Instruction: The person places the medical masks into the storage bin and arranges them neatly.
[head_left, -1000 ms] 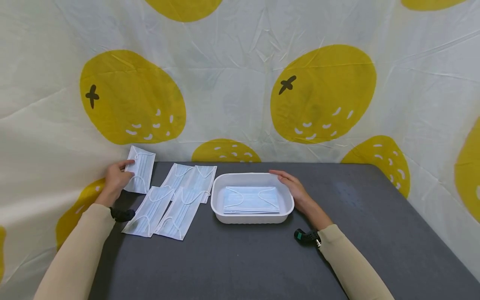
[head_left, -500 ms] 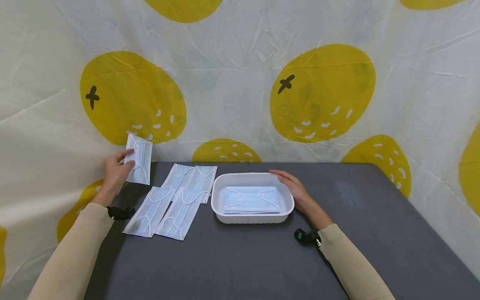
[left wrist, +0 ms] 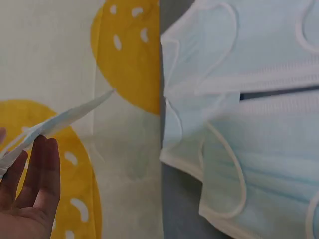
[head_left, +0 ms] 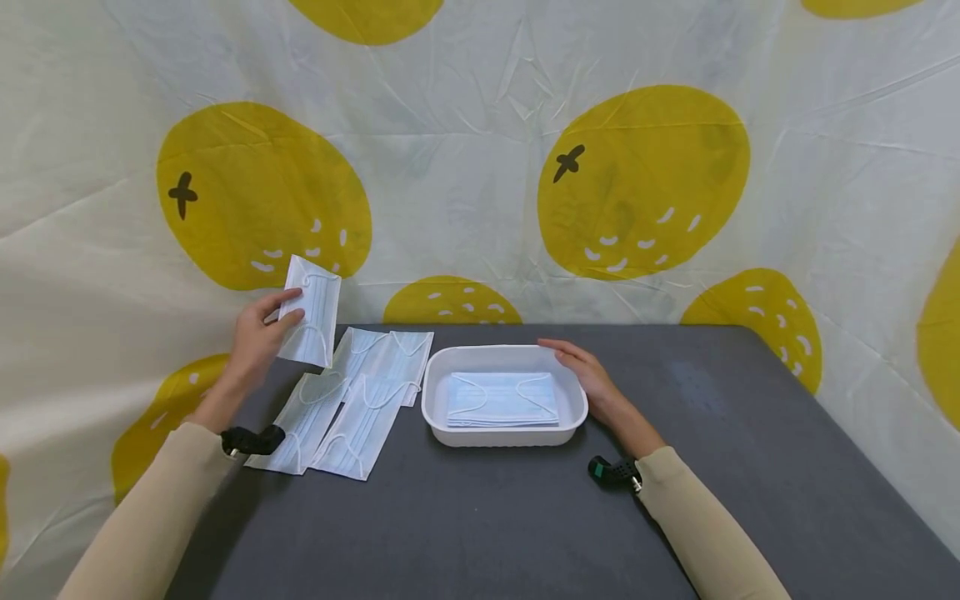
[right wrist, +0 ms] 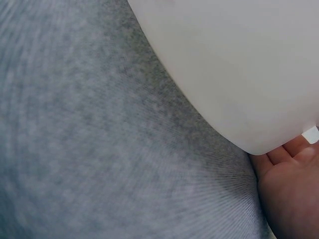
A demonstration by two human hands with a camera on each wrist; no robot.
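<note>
My left hand (head_left: 257,340) pinches a pale blue face mask (head_left: 318,312) by its left edge, between thumb and fingers. That mask is raised off the table, nearly upright, above several other masks (head_left: 367,425) laid flat and overlapping. In the left wrist view the held mask (left wrist: 65,118) appears almost edge-on above the fingers (left wrist: 47,172). At the centre a white plastic tub (head_left: 504,438) contains a neat stack of masks (head_left: 502,398). My right hand (head_left: 588,379) holds the tub at its back right corner; its fingers lie against the outer wall, partly hidden in the right wrist view.
The dark grey table (head_left: 480,525) ends at a hanging white cloth (head_left: 457,183) printed with yellow fruit, which also runs along the left side. Black wrist cameras (head_left: 255,440) sit on both wrists. Grey table surface lies right of the tub.
My left hand has lifted the face mask from beside the laid-out masks and carried it up, then rightward over them. My right hand and the tub have stayed in place.
</note>
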